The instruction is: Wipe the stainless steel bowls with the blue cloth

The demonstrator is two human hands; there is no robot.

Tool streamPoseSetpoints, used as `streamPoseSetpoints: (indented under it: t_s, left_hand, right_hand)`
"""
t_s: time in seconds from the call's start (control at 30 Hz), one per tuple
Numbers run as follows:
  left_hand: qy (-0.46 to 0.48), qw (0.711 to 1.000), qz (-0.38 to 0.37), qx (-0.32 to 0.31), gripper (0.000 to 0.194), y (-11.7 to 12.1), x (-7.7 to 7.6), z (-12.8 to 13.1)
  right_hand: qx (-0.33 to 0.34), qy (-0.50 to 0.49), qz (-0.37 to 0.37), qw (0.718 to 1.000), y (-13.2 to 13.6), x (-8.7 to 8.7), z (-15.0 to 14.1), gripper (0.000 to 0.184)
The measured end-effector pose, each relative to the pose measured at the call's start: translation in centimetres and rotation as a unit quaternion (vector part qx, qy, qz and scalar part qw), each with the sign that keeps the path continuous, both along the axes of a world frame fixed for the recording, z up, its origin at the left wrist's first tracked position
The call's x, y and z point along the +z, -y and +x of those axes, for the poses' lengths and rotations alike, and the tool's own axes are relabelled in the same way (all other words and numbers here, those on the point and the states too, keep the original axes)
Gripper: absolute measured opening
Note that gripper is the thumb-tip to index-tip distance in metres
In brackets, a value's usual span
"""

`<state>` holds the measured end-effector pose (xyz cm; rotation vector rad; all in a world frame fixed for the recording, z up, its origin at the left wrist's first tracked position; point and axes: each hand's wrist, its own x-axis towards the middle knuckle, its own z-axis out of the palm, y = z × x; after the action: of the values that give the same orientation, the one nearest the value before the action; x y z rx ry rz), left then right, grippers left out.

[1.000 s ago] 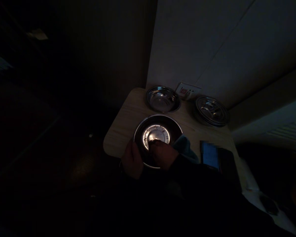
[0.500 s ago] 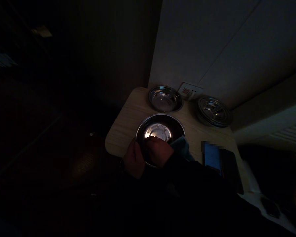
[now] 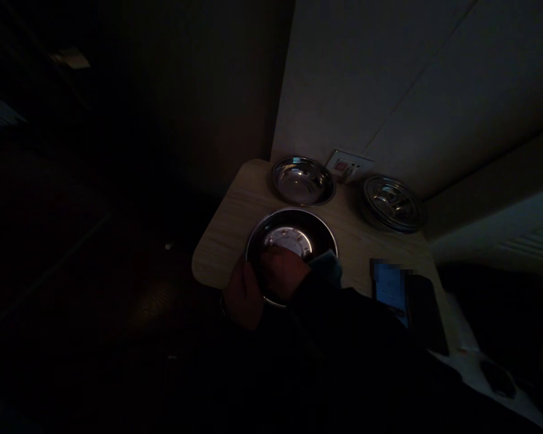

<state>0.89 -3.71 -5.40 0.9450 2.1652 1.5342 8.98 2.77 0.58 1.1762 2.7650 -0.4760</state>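
The round metal bowl (image 3: 298,240) was shiny, with its open side up. Small dark spots showed on its flat bottom. It was by the front edge of the tabletop (image 3: 221,241), near the front left corner. A blue-green cloth (image 3: 329,269), all crumpled, hung over its right rim.

The left hand (image 3: 245,295) grips the rim of a stainless-steel bowl (image 3: 301,238) on a wood-grain table (image 3: 219,241); the right hand (image 3: 284,271) reaches inside, a bluish cloth (image 3: 329,266) beside its wrist. Behind sit another steel bowl (image 3: 303,182) and stacked metal dishes (image 3: 393,204).
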Motion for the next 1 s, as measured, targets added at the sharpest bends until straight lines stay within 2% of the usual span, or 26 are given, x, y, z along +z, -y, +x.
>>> streamPoseSetpoints:
  t_s: [0.1, 0.23, 0.3, 0.4, 0.47, 0.57, 0.7, 0.8, 0.87, 0.9, 1.0]
  left_hand:
    - [0.008, 1.0, 0.001, 0.022, 0.035, 0.0, -0.1, -0.2]
    - [0.017, 1.0, 0.0, -0.01, 0.035, -0.2, -0.3, -0.2]
    - [0.013, 1.0, 0.005, -0.014, 0.035, -0.3, -0.4, 0.0]
    - [0.004, 1.0, 0.011, -0.02, 0.036, -0.4, -0.6, 0.1]
    - [0.007, 0.999, 0.009, -0.03, 0.038, -0.3, -0.6, 0.0]
    - [0.02, 0.999, 0.007, -0.039, 0.038, -0.2, -0.5, -0.1]
    - [0.048, 0.997, 0.022, -0.048, 0.037, -0.2, -0.2, -0.2]
    - [0.061, 0.997, 0.0, -0.044, 0.038, -0.2, -0.2, -0.2]
    - [0.063, 0.997, -0.004, -0.045, 0.039, -0.2, -0.3, -0.2]
    - [0.063, 0.997, -0.004, -0.045, 0.039, -0.2, -0.3, -0.2]
    - [0.071, 0.996, -0.004, -0.05, 0.038, -0.2, -0.4, -0.2]
  right_hand:
    - [-0.009, -0.007, -0.006, 1.0, 0.1, -0.2, -0.8, 0.024]
    - [0.029, 0.065, -0.03, 0.997, 0.5, 0.3, 2.2, 0.02]
    - [0.024, 0.101, -0.005, 0.995, 0.2, 1.0, 3.9, 0.021]
    - [0.008, 0.113, 0.082, 0.99, -0.9, 2.3, 5.2, 0.025]
    - [-0.018, 0.06, 0.148, 0.987, -1.8, 3.4, 5.7, 0.023]
    - [-0.046, -0.092, 0.218, 0.97, -3.0, 5.1, 6.9, 0.019]
    - [-0.109, -0.258, 0.272, 0.921, -3.8, 7.7, 9.2, 0.015]
    - [-0.171, -0.349, 0.289, 0.875, -3.6, 9.3, 10.1, 0.014]
    - [-0.173, -0.401, 0.281, 0.854, -3.1, 9.5, 9.9, 0.016]
    - [-0.158, -0.413, 0.269, 0.855, -2.6, 9.1, 9.5, 0.018]
    - [-0.068, -0.372, 0.227, 0.898, -0.9, 6.3, 7.9, 0.017]
